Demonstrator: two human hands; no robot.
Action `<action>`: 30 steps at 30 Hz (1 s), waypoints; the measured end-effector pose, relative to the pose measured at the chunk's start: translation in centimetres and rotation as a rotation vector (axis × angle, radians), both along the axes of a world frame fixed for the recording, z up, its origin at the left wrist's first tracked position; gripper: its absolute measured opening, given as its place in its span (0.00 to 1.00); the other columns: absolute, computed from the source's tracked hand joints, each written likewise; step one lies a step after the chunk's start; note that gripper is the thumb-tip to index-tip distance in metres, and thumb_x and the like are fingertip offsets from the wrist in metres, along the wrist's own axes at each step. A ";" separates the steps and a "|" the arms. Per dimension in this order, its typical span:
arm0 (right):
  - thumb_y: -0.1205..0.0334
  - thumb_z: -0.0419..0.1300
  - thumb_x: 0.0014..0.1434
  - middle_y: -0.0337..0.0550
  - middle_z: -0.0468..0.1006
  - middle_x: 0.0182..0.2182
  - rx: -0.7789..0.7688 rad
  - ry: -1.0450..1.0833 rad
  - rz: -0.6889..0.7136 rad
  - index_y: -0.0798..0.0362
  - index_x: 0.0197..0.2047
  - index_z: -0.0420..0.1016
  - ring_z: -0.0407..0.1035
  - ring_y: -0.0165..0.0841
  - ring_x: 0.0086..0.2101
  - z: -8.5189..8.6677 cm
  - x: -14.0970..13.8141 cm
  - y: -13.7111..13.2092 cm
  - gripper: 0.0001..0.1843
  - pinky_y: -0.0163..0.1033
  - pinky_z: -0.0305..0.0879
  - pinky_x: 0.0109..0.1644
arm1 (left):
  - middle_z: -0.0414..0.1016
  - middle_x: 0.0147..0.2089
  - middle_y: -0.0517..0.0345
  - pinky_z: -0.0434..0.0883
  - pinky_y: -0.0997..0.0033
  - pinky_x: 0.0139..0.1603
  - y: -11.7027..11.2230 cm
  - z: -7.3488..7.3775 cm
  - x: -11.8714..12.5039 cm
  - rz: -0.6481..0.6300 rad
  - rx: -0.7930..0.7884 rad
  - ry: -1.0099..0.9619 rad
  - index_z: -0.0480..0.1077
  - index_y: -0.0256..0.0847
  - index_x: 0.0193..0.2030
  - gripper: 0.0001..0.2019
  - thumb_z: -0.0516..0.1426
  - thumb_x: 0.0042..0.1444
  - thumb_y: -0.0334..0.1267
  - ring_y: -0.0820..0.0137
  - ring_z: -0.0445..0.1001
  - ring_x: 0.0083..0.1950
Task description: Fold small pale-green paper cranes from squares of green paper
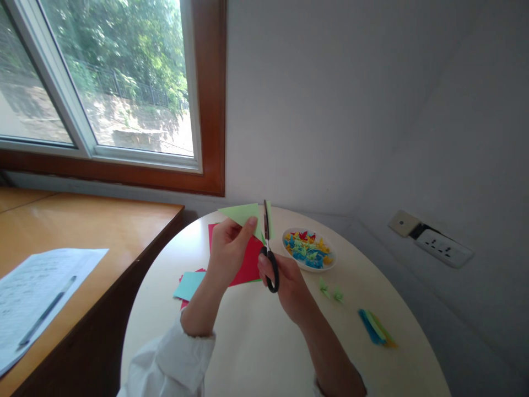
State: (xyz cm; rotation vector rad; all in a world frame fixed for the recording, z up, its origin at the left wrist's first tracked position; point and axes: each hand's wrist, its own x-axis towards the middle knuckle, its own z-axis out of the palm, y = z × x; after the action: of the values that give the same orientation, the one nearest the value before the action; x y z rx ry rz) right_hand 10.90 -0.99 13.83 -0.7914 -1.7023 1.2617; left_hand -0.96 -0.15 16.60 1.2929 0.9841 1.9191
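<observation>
My left hand (228, 248) pinches a light green sheet of paper (242, 212) between thumb and fingers, above the round table. Held in my right hand (289, 281) is a pair of scissors (266, 231) with black handles, its blades pointing away from me. The blades lie across the right part of the green sheet, and a strip of it (270, 219) shows on their far right side. Whether the blades are fully closed I cannot tell. Beneath my hands lies a red sheet of paper (248, 264), partly covered by them.
On the round table (243, 342) stand a white dish (316, 269) of colourful folded paper pieces, two small green folded pieces (330, 291), and a bundle of coloured strips (375, 328). Blue paper (190, 285) lies left. A wooden desk (136, 220) holds written sheets (49, 286) and a pen (47, 311).
</observation>
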 end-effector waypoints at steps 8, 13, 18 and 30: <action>0.41 0.51 0.57 0.33 0.55 0.17 -0.001 0.033 0.006 0.51 0.19 0.55 0.49 0.26 0.21 -0.1 0.7 0.5 0.25 0.36 0.45 0.25 | 0.75 0.26 0.57 0.71 0.71 0.34 0.3 0.2 -0.3 -0.256 -0.052 -0.257 0.72 0.36 0.24 0.11 0.65 0.42 0.42 0.71 0.74 0.29; 0.42 0.51 0.57 0.34 0.56 0.17 -0.015 -0.004 -0.047 0.52 0.19 0.56 0.50 0.27 0.21 -1.1 2.2 0.5 0.25 0.36 0.46 0.25 | 0.77 0.28 0.54 0.74 0.63 0.39 0.4 0.2 -0.6 -0.324 -0.096 -0.357 0.73 0.35 0.31 0.12 0.65 0.40 0.40 0.66 0.77 0.33; 0.41 0.49 0.57 0.33 0.55 0.18 -0.101 -0.207 -0.081 0.51 0.20 0.54 0.49 0.26 0.21 -3.8 4.7 -0.5 0.25 0.36 0.45 0.25 | 0.76 0.29 0.57 0.75 0.61 0.41 1.2 -1.1 -1.1 -0.344 -0.107 -0.429 0.72 0.35 0.32 0.08 0.62 0.43 0.33 0.70 0.75 0.32; 0.43 0.47 0.54 0.32 0.51 0.17 -0.278 -0.795 -0.125 0.51 0.20 0.50 0.48 0.27 0.22 -11.2 10.4 -4.7 0.22 0.35 0.44 0.26 | 0.74 0.26 0.52 0.73 0.52 0.45 1.6 -9.1 -2.6 -0.630 -0.676 -0.379 0.67 0.34 0.26 0.03 0.58 0.48 0.27 0.62 0.77 0.35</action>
State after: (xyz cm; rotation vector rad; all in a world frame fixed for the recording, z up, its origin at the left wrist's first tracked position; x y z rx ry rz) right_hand 21.31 -5.71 2.65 -1.7068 -2.0447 1.1842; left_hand -3.54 1.47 7.46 0.6857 0.7936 1.1341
